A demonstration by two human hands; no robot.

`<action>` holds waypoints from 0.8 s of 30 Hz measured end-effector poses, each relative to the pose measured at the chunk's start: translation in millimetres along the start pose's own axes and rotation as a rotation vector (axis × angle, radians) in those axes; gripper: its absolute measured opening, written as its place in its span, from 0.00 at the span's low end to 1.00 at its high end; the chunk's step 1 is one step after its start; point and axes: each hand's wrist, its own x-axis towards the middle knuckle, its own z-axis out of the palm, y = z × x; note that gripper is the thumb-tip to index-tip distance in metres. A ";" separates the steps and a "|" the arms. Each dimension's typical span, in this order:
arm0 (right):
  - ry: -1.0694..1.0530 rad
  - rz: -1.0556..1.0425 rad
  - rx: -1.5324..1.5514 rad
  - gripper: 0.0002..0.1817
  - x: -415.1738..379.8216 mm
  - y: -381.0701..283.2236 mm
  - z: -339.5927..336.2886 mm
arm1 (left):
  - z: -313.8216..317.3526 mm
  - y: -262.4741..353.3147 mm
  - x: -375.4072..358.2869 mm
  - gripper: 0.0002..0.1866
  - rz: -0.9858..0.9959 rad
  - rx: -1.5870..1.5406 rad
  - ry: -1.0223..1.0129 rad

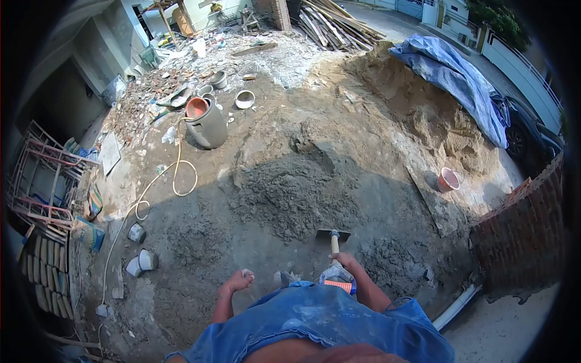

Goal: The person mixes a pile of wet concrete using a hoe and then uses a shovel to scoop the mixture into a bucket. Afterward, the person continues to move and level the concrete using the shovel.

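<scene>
My right hand (345,261) is wrapped round the pale wooden handle of a hoe (334,244). The hoe's wide dark blade rests at the near edge of a heap of wet grey mortar (290,193). Off to the left, my left hand (241,281) hangs in front of my body with its fingers curled in, and I see nothing in it. Smaller patches of mortar lie on both sides, one (393,260) to the right of the hoe. An orange and blue item (339,284) shows just below my right hand.
A grey barrel (207,127) with an orange bucket on top stands beyond the heap at left, near a looping hose (175,163). White buckets (142,263) lie at left. A red bucket (448,179) sits before the sand pile (423,103). A brick wall (520,230) borders the right.
</scene>
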 end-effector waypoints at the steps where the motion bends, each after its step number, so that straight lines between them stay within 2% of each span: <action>1: 0.003 -0.004 -0.032 0.13 2.5 1.3 -0.8 | -1.3 -2.8 2.5 0.18 -0.001 0.003 -0.002; 13: 0.015 -0.015 -0.024 0.13 10.4 0.4 -3.0 | -5.5 -6.3 13.0 0.18 0.019 0.024 0.002; 19: 0.003 0.017 0.038 0.13 3.2 -3.6 -2.5 | 0.4 13.4 4.4 0.17 -0.060 0.019 -0.020; 22: 0.005 0.024 0.034 0.13 -1.1 -5.1 -2.0 | 1.6 19.0 3.9 0.17 -0.056 0.006 -0.020; 24: 0.004 0.030 0.044 0.13 -4.9 -7.4 -0.2 | 2.0 26.2 3.6 0.17 0.024 0.000 -0.006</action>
